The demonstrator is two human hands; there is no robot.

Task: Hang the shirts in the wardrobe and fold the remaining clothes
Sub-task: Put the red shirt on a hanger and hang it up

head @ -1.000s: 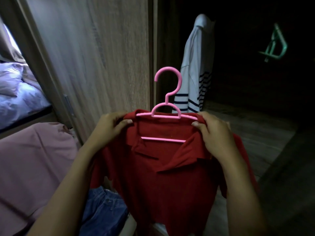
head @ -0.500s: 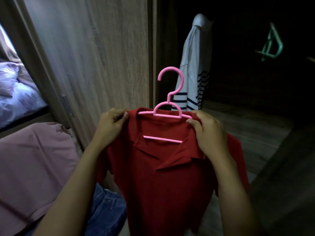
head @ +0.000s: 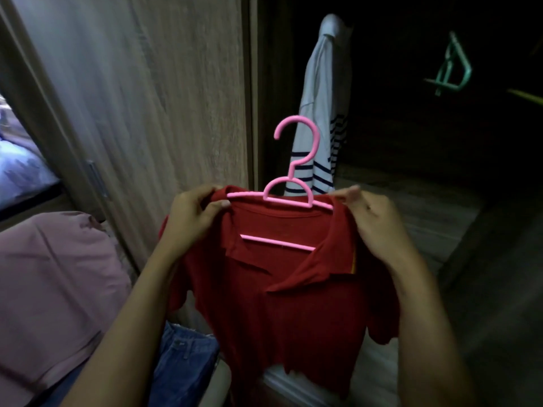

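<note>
A red polo shirt (head: 282,312) hangs on a pink hanger (head: 293,177) held up in front of the open wardrobe (head: 411,142). My left hand (head: 194,218) pinches the shirt's left shoulder over the hanger arm. My right hand (head: 373,218) grips the right shoulder the same way. The pink hook stands upright above the collar. Inside the dark wardrobe hangs a white shirt with navy stripes (head: 320,118). A green hanger (head: 449,69) hangs bare at the far right.
The wooden wardrobe door (head: 152,107) stands at the left. A pink garment (head: 50,286) and blue jeans (head: 182,365) lie at the lower left. Bedding (head: 20,165) shows at the far left. The wardrobe's wooden floor (head: 417,218) lies behind the shirt.
Both hands have shifted the shirt slightly right and closer to the wardrobe opening. My right hand has slid outward along the shoulder, baring more of the hanger arm.
</note>
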